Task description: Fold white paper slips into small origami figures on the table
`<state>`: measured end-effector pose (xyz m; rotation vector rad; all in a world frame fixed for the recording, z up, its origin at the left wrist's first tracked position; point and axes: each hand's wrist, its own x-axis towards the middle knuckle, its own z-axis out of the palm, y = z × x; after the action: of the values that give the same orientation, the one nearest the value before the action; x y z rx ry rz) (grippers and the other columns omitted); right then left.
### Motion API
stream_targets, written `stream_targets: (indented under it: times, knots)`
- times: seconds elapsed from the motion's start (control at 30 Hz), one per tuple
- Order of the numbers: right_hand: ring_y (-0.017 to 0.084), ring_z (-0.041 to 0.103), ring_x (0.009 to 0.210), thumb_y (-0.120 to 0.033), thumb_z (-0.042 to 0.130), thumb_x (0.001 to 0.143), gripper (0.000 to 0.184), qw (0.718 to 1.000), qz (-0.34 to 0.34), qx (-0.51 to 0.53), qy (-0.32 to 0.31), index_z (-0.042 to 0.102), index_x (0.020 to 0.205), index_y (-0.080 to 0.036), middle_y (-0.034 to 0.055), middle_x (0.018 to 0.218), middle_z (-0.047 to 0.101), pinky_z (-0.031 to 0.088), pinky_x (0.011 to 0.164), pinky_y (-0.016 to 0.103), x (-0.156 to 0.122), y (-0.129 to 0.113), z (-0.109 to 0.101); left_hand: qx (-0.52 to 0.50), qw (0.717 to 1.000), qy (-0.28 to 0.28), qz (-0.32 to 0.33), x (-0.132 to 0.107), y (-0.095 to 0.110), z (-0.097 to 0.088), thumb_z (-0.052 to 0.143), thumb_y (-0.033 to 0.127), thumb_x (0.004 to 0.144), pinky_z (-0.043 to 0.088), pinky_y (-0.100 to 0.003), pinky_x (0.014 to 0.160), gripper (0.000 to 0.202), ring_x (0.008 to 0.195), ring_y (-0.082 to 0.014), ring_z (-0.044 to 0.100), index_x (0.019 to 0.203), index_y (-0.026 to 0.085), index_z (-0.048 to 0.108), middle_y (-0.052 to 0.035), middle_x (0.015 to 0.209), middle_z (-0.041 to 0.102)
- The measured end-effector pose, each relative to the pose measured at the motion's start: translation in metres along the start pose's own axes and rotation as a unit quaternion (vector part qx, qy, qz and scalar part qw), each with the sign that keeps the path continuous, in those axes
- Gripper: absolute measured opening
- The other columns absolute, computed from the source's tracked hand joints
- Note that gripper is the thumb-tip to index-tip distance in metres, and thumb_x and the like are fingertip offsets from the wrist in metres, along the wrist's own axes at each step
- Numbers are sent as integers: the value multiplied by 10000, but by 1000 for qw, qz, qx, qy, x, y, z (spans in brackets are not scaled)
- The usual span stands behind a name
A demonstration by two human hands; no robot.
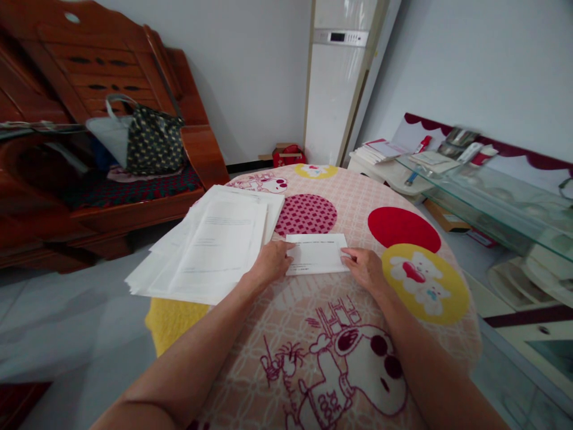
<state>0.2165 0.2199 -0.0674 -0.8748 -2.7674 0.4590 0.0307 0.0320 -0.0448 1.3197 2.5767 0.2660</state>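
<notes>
A folded sheet of white paper (317,255) with a few printed lines lies flat on the round table, between my two hands. My left hand (273,261) grips its left edge, the fingers curled and closed. At the right edge my right hand (364,269) pinches the paper with thumb and index finger, its other fingers bent in. To the left, a spread stack of printed paper sheets (219,245) rests on the table, partly hanging toward the left edge.
A patterned cloth (308,334) covers the round table. Behind left stands a wooden bench (111,54) with a dark patterned bag (154,140). A glass-topped cabinet (505,209) with small items is on the right. A tall white air conditioner (333,101) stands at the back.
</notes>
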Motion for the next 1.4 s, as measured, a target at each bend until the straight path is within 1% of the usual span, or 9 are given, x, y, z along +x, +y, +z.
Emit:
stream_targets:
  times: [0.07, 0.3, 0.57, 0.67, 0.83, 0.9, 1.07, 1.23, 1.4]
  knots:
    - [231, 713, 882, -292, 597, 891, 343, 1000, -3, 4, 3, 781, 1178, -252, 75, 1023, 800, 489, 768, 294, 0, 1, 1, 1, 1000, 2, 1, 0, -1, 1, 550, 188, 900, 517, -341, 1006, 493, 1092, -257, 698, 1385, 187, 636, -105, 1102, 762]
    - [228, 717, 846, -295, 611, 862, 322, 1000, 5, 28, 13, 805, 1116, -252, 65, 969, 807, 498, 761, 299, 0, 4, 4, -3, 1000, 2, 2, 1, -2, 1, 546, 186, 891, 523, -323, 986, 496, 1059, -247, 706, 1378, 188, 643, -88, 1007, 772]
    - [223, 710, 782, -313, 624, 843, 337, 998, 34, 54, 8, 805, 1118, -238, 55, 880, 802, 499, 747, 305, -1, 5, 3, -20, 1000, 3, 8, -1, -2, 0, 557, 181, 881, 527, -329, 989, 480, 1004, -243, 716, 1349, 172, 665, -75, 940, 782]
    - [222, 703, 776, -310, 614, 848, 341, 998, 29, 53, 8, 804, 1121, -238, 51, 868, 798, 490, 735, 302, -1, 4, 3, -15, 1000, 1, 4, -1, -1, -1, 554, 176, 883, 527, -328, 987, 483, 1023, -244, 712, 1354, 178, 660, -79, 971, 782]
    - [213, 694, 762, -319, 601, 862, 357, 999, 26, 44, 14, 793, 1154, -240, 52, 858, 793, 477, 717, 289, 1, 4, 4, 18, 1000, 18, -9, -1, 0, 2, 564, 205, 896, 523, -338, 1002, 474, 1100, -258, 692, 1361, 212, 657, -97, 1172, 748]
    - [212, 693, 764, -319, 603, 862, 352, 999, 28, 41, 16, 794, 1150, -250, 48, 848, 792, 476, 717, 286, 1, 4, 5, 22, 1000, 19, -10, 0, -1, 4, 560, 218, 905, 521, -342, 1006, 473, 1113, -261, 687, 1370, 217, 649, -99, 1199, 738]
    - [223, 701, 778, -314, 609, 861, 364, 998, 41, 48, 9, 790, 1165, -231, 60, 859, 792, 482, 733, 297, 2, 4, 5, 5, 1000, 22, -7, 0, -3, 6, 558, 218, 913, 505, -347, 1032, 472, 1130, -261, 680, 1377, 210, 644, -101, 1203, 735]
    - [226, 710, 810, -320, 606, 867, 353, 998, 33, 48, 20, 791, 1159, -247, 55, 880, 797, 487, 746, 297, 1, 5, 6, 7, 1000, 12, -18, -1, 0, 2, 553, 215, 920, 509, -358, 1022, 471, 1129, -269, 684, 1384, 210, 638, -104, 1194, 740]
    - [234, 711, 809, -316, 602, 872, 357, 999, 34, 38, 11, 791, 1162, -230, 72, 909, 799, 487, 743, 308, 1, 5, 5, -7, 1000, 10, -19, -1, 0, 2, 563, 214, 919, 507, -331, 1020, 472, 1099, -248, 693, 1384, 201, 636, -92, 1104, 761]
